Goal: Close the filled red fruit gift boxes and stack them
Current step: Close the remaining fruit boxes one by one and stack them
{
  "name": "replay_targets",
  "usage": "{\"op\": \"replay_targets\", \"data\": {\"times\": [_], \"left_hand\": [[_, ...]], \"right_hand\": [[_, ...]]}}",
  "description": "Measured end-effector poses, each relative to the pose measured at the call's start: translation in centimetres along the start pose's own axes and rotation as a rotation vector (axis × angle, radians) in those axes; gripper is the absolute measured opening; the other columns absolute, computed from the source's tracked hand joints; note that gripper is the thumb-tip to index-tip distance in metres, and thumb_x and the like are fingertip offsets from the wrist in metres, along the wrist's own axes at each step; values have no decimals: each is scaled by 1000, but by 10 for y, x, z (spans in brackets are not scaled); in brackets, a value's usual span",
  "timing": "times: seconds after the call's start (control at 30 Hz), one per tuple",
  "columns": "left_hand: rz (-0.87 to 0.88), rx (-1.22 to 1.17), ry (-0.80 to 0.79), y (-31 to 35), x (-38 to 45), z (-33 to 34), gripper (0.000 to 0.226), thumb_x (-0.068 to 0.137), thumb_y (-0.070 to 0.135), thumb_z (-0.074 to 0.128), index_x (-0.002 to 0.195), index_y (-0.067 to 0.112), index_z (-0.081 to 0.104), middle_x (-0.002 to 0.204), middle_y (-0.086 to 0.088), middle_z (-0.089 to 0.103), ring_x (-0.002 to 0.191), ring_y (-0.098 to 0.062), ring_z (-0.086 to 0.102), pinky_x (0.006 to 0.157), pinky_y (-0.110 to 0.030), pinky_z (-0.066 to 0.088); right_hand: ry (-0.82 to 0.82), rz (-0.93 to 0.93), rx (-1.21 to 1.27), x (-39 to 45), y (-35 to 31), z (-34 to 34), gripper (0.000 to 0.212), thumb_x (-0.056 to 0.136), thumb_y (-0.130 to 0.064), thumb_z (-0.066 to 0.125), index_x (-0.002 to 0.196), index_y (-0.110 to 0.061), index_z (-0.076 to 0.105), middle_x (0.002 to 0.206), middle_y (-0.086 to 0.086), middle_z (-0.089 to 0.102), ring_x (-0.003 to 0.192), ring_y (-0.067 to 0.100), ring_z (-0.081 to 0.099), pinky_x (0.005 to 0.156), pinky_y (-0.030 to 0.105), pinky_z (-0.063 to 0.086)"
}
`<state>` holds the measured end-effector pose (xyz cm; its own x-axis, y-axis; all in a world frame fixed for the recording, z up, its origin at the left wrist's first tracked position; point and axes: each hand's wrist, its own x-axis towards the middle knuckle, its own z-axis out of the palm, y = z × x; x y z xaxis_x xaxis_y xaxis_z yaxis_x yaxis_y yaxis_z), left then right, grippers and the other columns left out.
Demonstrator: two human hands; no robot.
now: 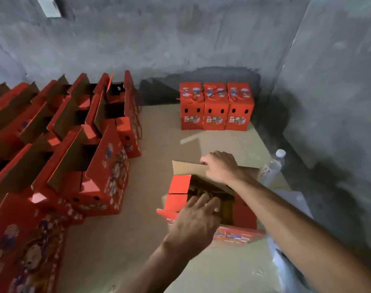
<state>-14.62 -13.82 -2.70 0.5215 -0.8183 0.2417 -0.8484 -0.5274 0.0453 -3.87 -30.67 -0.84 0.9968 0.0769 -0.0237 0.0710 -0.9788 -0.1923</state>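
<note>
Open red box [212, 208] sits on cardboard sheet [159, 144] on the floor, centre-right, directly under both arms. Right hand [219, 167] grips the top edge of the far brown flap [188, 169], fingers curled over it. Left hand [196, 220] lies flat, fingers spread, over the near side of the opening, grasping nothing. Dark yellowish contents inside, too blurred to identify. Three closed boxes [215, 106] stand side by side against the grey wall [180, 39]. Rows of open boxes [64, 134] fill the left. Plastic bottle [272, 168] just right of the box.
</note>
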Motion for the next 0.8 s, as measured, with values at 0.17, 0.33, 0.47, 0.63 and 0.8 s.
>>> {"op": "replay_targets", "data": {"times": [0.17, 0.33, 0.47, 0.63, 0.8], "left_hand": [[-81, -139, -214, 7, 18, 3, 26, 103, 22, 44, 99, 16, 69, 103, -4, 67, 87, -28, 64, 65, -40, 47], [-191, -264, -468, 6, 27, 0, 41, 107, 46, 40, 115, 18, 68, 112, -7, 71, 100, -30, 66, 81, -40, 52], [-215, -373, -815, 8, 44, 4, 44, 111, 33, 37, 133, 6, 64, 133, -13, 65, 124, -27, 57, 94, -25, 37], [-200, -434, -850, 3, 41, 21, 37, 109, 19, 36, 131, 4, 62, 133, -15, 63, 115, -27, 59, 91, -25, 41], [-370, -529, -564, -13, 18, 41, 16, 98, 26, 49, 100, 17, 62, 95, -1, 68, 81, -17, 62, 68, -27, 40]], "right_hand": [[15, 109, 63, -14, 10, 29, 48, 83, -1, 52, 122, -23, 68, 107, 10, 72, 99, 36, 66, 74, 37, 46], [320, -65, 197, -47, -1, 47, 56, 86, 4, 55, 141, -7, 53, 151, 11, 48, 135, 26, 47, 110, 36, 39], [500, -108, 492, -75, -17, 59, 15, 91, 2, 57, 96, -7, 67, 105, 2, 61, 92, 17, 60, 75, 30, 47], [602, -35, 692, -104, -5, 54, 17, 92, 4, 61, 78, -6, 65, 85, 2, 60, 77, 16, 60, 67, 31, 49], [261, 91, 598, -141, 11, 67, 15, 100, -14, 57, 89, -15, 67, 92, -7, 62, 84, 3, 57, 70, 19, 44]]}}
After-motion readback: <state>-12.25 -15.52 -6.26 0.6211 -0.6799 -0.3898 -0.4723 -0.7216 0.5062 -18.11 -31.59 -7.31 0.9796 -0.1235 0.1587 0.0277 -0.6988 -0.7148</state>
